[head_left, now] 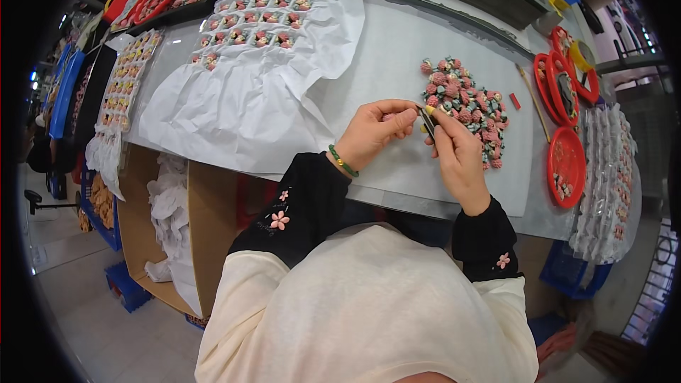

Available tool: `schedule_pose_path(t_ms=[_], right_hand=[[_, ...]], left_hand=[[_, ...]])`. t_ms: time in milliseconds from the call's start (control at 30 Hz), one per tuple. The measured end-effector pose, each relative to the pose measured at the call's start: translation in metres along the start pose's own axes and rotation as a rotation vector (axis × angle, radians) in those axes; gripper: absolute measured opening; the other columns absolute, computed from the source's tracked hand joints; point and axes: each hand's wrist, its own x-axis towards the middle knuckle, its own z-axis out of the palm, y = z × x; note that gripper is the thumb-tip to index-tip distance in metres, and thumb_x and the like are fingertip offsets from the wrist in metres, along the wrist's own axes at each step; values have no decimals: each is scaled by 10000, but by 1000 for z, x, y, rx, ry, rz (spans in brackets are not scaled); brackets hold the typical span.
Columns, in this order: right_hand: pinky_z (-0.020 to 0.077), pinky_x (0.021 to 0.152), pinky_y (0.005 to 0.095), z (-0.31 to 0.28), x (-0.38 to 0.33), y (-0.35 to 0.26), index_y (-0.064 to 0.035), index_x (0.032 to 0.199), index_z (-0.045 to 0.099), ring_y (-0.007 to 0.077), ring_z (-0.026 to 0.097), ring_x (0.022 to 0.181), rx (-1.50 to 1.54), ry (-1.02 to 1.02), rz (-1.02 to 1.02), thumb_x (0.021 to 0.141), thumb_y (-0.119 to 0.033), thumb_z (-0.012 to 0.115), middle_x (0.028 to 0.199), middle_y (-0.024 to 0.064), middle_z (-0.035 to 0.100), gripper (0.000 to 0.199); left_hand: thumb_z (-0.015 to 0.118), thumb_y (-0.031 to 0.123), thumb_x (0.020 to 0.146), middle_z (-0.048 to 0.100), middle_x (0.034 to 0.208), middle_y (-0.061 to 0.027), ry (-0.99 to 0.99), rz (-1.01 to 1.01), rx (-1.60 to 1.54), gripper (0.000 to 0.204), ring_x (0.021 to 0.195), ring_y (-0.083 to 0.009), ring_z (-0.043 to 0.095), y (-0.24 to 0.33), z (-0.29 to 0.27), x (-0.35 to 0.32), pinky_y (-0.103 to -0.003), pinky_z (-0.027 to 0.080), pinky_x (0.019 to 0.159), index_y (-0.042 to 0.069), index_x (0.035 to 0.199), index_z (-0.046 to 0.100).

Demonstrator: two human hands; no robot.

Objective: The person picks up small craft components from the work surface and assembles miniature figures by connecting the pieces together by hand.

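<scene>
A small pink piece, mostly hidden, seems to sit in the curled fingers of the left hand, just left of the pile of pink berry-like pieces with grey-green bits. The thumb and forefinger of that hand come together at the tips; whether they clamp on the piece, I cannot tell. The right hand, at the near left edge of the pile and partly in front of it, has its thumb and fingers closed on a thin dark tool, whose upper end meets the left fingertips. Yellow shows at the tip of a right finger.

Just right of the pile lie a small red block and a thin stick. Farther right of it is a red basket with a few pieces inside, then a stack of clear trays. Well to the left of the pile, crumpled white paper spreads under a tray filled with rows of pink pieces. Below that paper, left of the pile, stands an open cardboard box.
</scene>
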Motion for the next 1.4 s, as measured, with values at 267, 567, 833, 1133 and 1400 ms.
schedule_pose_path(t_ms=[267, 567, 833, 1133, 1400], right_hand=[[420, 539, 214, 6, 0, -2, 17, 1138, 534, 83, 518, 621, -153, -38, -77, 867, -31, 448, 816, 68, 563, 288], [420, 547, 221, -8, 15, -1, 28, 1064, 560, 98, 540, 639, -194, 56, -73, 877, -85, 498, 767, 70, 591, 228], [435, 521, 305, 5, 46, 1, -6, 938, 594, 242, 553, 599, -486, 142, -541, 806, -68, 582, 722, 113, 572, 146], [431, 500, 298, -3, 39, 6, -29, 838, 615, 206, 560, 590, -552, 157, -585, 751, -82, 651, 717, 71, 582, 108], [444, 521, 297, -1, 37, 6, -29, 825, 619, 212, 571, 614, -544, 125, -574, 736, -71, 663, 729, 71, 595, 108]], left_hand=[[558, 124, 864, 576, 839, -22, 55, 56, 157, 218, 700, -81, 495, 2, -2, 0, -212, 403, 635, -22, 1024, 582], [501, 99, 886, 564, 1069, -86, 116, 72, -258, 311, 775, -100, 510, 8, -1, 3, -224, 426, 706, -28, 1170, 494], [547, 30, 845, 547, 1013, -56, 36, 103, -160, 399, 813, -110, 525, 5, -1, 2, -225, 443, 725, -40, 1222, 437], [580, 20, 822, 549, 956, -32, 17, 94, -106, 392, 807, -104, 522, 7, 1, 5, -221, 439, 719, -39, 1190, 459], [602, 31, 813, 562, 935, -41, 55, 81, -91, 375, 795, -99, 522, 7, 1, 3, -217, 442, 719, -30, 1161, 476]])
